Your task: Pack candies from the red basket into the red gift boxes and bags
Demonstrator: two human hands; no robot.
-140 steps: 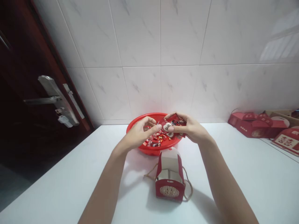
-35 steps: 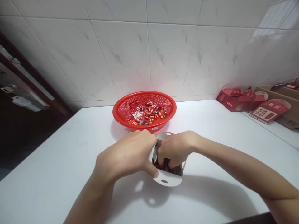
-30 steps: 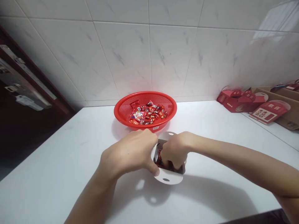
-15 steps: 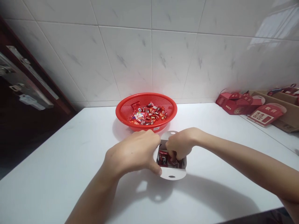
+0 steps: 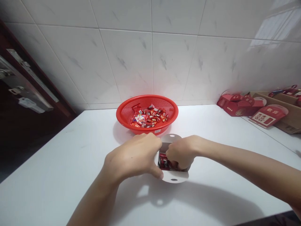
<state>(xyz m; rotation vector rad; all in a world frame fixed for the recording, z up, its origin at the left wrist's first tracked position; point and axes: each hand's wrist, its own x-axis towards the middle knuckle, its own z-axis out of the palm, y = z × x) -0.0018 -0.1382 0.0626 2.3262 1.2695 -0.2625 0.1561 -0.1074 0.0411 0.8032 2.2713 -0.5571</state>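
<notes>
A small open paper box (image 5: 174, 177), white inside with a holed flap at front and back, stands on the white table. My left hand (image 5: 136, 157) grips its left side, thumb by the front flap and fingers over the far side. Red-wrapped candies (image 5: 164, 162) lie inside the box. My right hand (image 5: 182, 152) reaches down into it with curled fingers; the fingertips are hidden, so whatever they hold cannot be made out. Just behind the box sits a red plastic basket (image 5: 122, 121) with many wrapped candies (image 5: 152, 116).
Red folded gift boxes (image 5: 241, 105) and another red box (image 5: 268, 116) stand at the right by the wall. A cardboard carton (image 5: 291, 116) holds more red items there. A dark door with a lock and key (image 5: 30, 105) is at the left.
My right hand has pushed slightly deeper into the box, and its fingers cover more of the candies. My left hand keeps its grip on the box.
</notes>
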